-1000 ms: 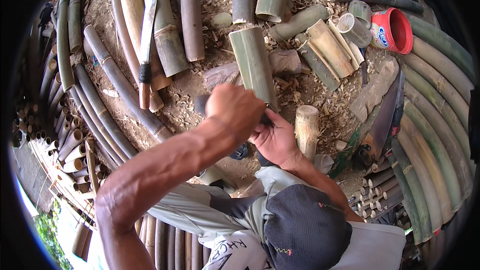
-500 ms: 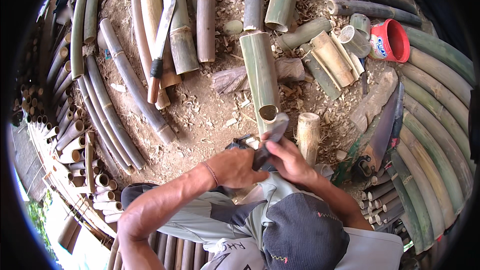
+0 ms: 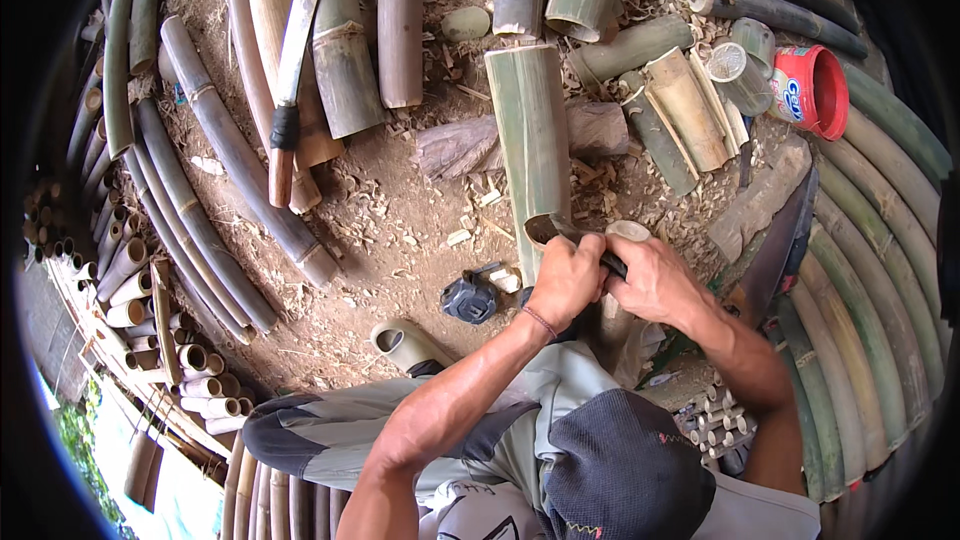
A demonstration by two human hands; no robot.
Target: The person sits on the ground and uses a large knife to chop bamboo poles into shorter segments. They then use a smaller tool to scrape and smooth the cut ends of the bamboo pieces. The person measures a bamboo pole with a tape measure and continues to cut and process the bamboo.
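Note:
A wide, pale green bamboo tube [image 3: 530,140] lies lengthwise in front of me, across a weathered wooden log [image 3: 455,148]. Its open near end is just beyond my fingers. My left hand [image 3: 567,278] is closed around a dark tool [image 3: 614,264] whose greyish blade reaches to the tube's rim; its exact kind is hard to make out. The fingers of my right hand [image 3: 655,278] are closed on the tool's other end. Partly behind my hands stands a short bamboo post [image 3: 628,230].
A machete [image 3: 300,35] lies on bamboo poles [image 3: 345,80] at the far left. Near my knee is a black tape-measure-like object [image 3: 470,298]. A red bucket [image 3: 828,92], clear cup [image 3: 738,78] and handsaw [image 3: 775,240] are at right. Wood chips litter the dirt floor.
Both hands have moved right and slightly farther away, bringing the tool's blade to the tube's near end. The black object by my knee, partly covered before, now shows fully. The view has shifted slightly.

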